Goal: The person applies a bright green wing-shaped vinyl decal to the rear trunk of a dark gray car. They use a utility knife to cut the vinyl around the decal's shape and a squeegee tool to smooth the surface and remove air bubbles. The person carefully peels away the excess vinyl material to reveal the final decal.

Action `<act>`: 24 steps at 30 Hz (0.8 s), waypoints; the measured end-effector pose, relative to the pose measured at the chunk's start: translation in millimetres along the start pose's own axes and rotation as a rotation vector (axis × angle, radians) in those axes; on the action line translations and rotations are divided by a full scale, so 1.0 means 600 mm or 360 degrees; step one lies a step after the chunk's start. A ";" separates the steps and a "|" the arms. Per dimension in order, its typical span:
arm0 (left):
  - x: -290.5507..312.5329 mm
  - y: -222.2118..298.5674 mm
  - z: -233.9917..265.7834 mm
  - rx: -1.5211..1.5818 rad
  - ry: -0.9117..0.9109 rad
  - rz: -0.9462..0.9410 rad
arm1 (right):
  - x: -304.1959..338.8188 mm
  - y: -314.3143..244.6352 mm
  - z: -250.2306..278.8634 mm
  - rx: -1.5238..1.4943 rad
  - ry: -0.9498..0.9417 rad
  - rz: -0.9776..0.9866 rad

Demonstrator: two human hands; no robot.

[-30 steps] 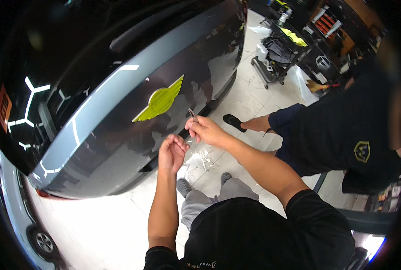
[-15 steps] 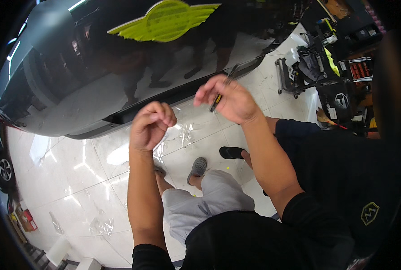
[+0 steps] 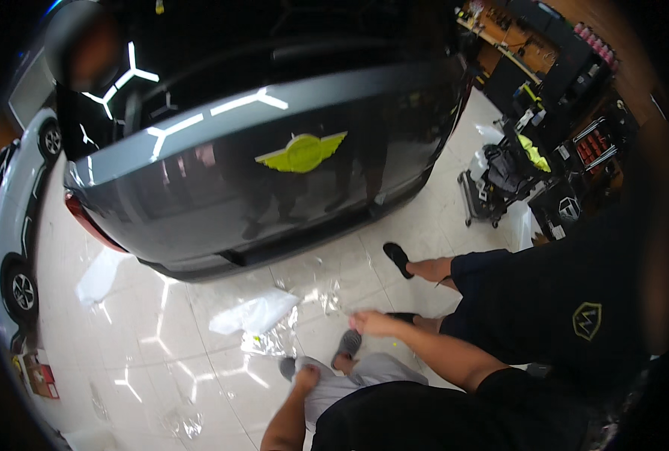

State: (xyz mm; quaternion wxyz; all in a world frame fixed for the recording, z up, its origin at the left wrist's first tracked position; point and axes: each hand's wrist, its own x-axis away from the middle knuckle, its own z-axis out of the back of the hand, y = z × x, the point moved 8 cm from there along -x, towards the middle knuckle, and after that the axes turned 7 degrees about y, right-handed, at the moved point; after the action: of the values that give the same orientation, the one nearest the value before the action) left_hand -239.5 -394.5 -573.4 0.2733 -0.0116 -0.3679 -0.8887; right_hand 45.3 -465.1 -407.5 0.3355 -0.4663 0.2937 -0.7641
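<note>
My left hand (image 3: 307, 376) is low beside my grey shorts, its fingers curled; anything inside it is hidden. In front of my body, my right hand (image 3: 372, 323) is closed and somewhat blurred. The slim black and yellow utility knife seen in it half a second ago cannot be made out against the dark shapes behind it. Both hands are apart from the dark grey car's rear (image 3: 199, 210). A bright yellow-green winged emblem shape (image 3: 302, 153) sits on its tailgate.
A person in a black shirt (image 3: 530, 293) stands close on my right. White sheets (image 3: 255, 312) and clear film scraps (image 3: 188, 426) lie on the tiled floor. A wheeled cart (image 3: 492, 184) stands at the right; a light-coloured car (image 3: 22, 218) is at the left.
Both hands have dropped from in front of the bumper towards my body. My view has pulled back and lifted, so more of the car and floor shows.
</note>
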 end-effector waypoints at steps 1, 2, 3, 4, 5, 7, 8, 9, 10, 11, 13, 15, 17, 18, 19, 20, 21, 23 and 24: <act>0.016 0.067 0.115 0.0237 0.0088 0.0550 | 0.029 -0.065 -0.013 0.0545 0.0004 0.0352; 0.038 0.067 0.138 0.0109 0.0164 0.0676 | 0.072 -0.092 -0.037 0.0789 -0.0199 0.0341; 0.030 0.071 0.129 -0.0135 -0.0096 0.0281 | 0.110 -0.089 -0.050 0.0858 -0.0256 0.0230; 0.023 0.065 0.108 -0.0371 -0.0396 -0.0112 | 0.139 -0.068 -0.076 0.1121 -0.0439 0.0338; 0.035 0.045 0.077 -0.0596 -0.0680 -0.0495 | 0.154 -0.041 -0.084 0.1166 -0.0362 0.0299; 0.015 -0.025 0.086 -0.0126 -0.0583 -0.0106 | 0.168 0.089 -0.091 0.1155 -0.0106 0.0041; 0.014 -0.039 0.119 -0.0359 -0.0510 -0.0160 | 0.202 0.100 -0.079 0.1092 0.0089 -0.0119; 0.004 -0.030 0.144 -0.0579 -0.0468 -0.0260 | 0.238 0.157 -0.076 0.1017 0.0239 -0.0269; 0.002 -0.026 0.177 -0.0549 -0.0381 -0.0288 | 0.275 0.212 -0.081 0.0935 0.0372 -0.0427; 0.014 -0.036 0.210 -0.0517 -0.0294 -0.0289 | 0.307 0.232 -0.100 0.0937 0.0255 -0.0520; 0.029 -0.124 0.255 -0.0144 0.0097 -0.0003 | 0.353 0.253 -0.123 0.1124 0.0006 -0.0504; 0.077 -0.084 0.273 0.0699 0.0105 0.0724 | 0.433 0.345 -0.171 0.1387 -0.0252 -0.0489; 0.160 -0.158 0.276 0.0369 0.0084 0.0505 | 0.408 0.273 -0.185 0.1275 -0.0088 -0.0426; 0.240 -0.230 0.223 -0.0568 -0.0244 0.0105 | 0.387 0.208 -0.211 0.1192 0.0001 -0.0369; 0.275 -0.229 0.195 -0.0603 -0.0714 0.0430 | 0.395 0.183 -0.230 0.1117 0.0050 -0.0357; 0.295 -0.226 0.212 -0.0492 -0.0505 0.0697 | 0.391 0.152 -0.243 0.1036 0.0098 -0.0318; 0.288 -0.209 0.217 -0.0397 -0.0418 0.0673 | 0.382 0.125 -0.250 0.0969 0.0143 -0.0269; 0.200 -0.115 0.258 -0.0392 -0.0175 0.0480 | 0.372 0.104 -0.264 0.0972 -0.0005 -0.0316; 0.132 -0.071 0.284 -0.0437 -0.0225 0.0469 | 0.371 0.096 -0.269 0.0974 -0.0088 -0.0330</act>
State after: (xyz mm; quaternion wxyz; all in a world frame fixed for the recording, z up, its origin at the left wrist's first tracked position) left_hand -358.6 -294.9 -459.5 0.3697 -0.1649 -0.2559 -0.8779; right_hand -163.5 -653.0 -400.2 0.3884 -0.3917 -0.0080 -0.8341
